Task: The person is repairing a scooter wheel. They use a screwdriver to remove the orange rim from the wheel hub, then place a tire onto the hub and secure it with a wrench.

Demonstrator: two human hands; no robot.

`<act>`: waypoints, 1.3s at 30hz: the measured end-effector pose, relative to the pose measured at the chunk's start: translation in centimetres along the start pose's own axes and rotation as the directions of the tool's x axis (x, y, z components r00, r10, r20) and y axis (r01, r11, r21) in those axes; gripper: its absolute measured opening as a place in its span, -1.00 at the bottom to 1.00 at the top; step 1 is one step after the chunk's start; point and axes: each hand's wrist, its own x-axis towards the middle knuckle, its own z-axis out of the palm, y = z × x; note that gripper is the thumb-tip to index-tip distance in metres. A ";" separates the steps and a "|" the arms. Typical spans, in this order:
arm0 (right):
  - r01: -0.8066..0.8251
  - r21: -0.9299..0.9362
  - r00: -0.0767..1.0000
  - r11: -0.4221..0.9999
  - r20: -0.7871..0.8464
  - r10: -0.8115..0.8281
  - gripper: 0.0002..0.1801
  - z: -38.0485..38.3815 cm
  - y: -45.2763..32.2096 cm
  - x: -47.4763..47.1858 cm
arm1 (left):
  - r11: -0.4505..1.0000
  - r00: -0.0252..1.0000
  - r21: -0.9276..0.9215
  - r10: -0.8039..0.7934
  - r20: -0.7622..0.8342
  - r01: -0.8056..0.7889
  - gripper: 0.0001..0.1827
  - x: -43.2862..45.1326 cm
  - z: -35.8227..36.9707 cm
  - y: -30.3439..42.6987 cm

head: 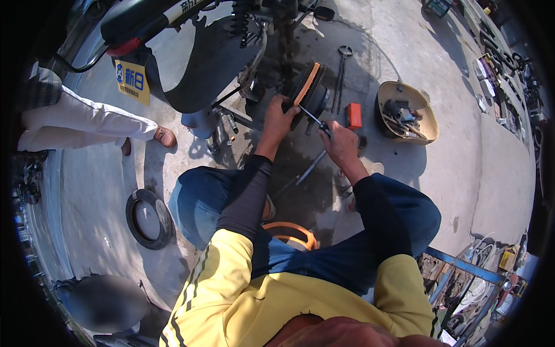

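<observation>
Ahead of my knees, a black wheel rim (321,79) stands tilted near the scooter's rear, with an orange band (308,83) running round its channel. A hub (323,100) juts from its right side. My left hand (279,116) grips the near edge of the rim, thumb close to the lower end of the band. In my right hand (341,142) is a screwdriver (310,114) with a dark handle. Its thin shaft points up-left, the tip at the band beside my left thumb. The rim's far underside is hidden.
A scooter's rear fender (197,82) overhangs the left. Rightward lie long-handled tongs (341,82), an orange box (354,115) and a tool-filled tub (422,102). A metal bar (311,168) lies below my hands. A tyre (164,217) and a standing person (91,112) are at left.
</observation>
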 end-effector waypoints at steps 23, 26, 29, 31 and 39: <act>-0.178 0.277 0.984 0.944 0.075 0.163 -0.64 2.4 1.5 0.9 | 0.995 0.964 -0.028 -0.086 0.251 0.096 -0.59 1.5 -1.8 0.3; -0.033 0.214 0.994 0.976 -0.099 0.055 -0.64 3.4 1.7 0.9 | 0.997 0.984 -0.052 -0.042 0.174 0.052 -0.64 1.1 -1.6 0.1; 0.012 0.173 0.972 0.985 -0.232 0.029 -0.64 4.8 1.2 0.4 | 0.998 0.996 0.035 0.059 -0.061 -0.057 -0.63 -0.9 0.2 1.2; 0.016 0.187 0.966 0.982 -0.257 0.033 -0.65 5.2 1.0 0.4 | 0.976 0.955 0.159 0.184 -0.234 -0.150 -0.69 -2.0 1.5 2.1; -0.065 0.168 0.980 0.984 -0.177 0.095 -0.63 3.9 0.4 0.5 | 0.892 0.935 0.409 0.294 -0.200 -0.193 -0.79 -2.0 2.2 3.3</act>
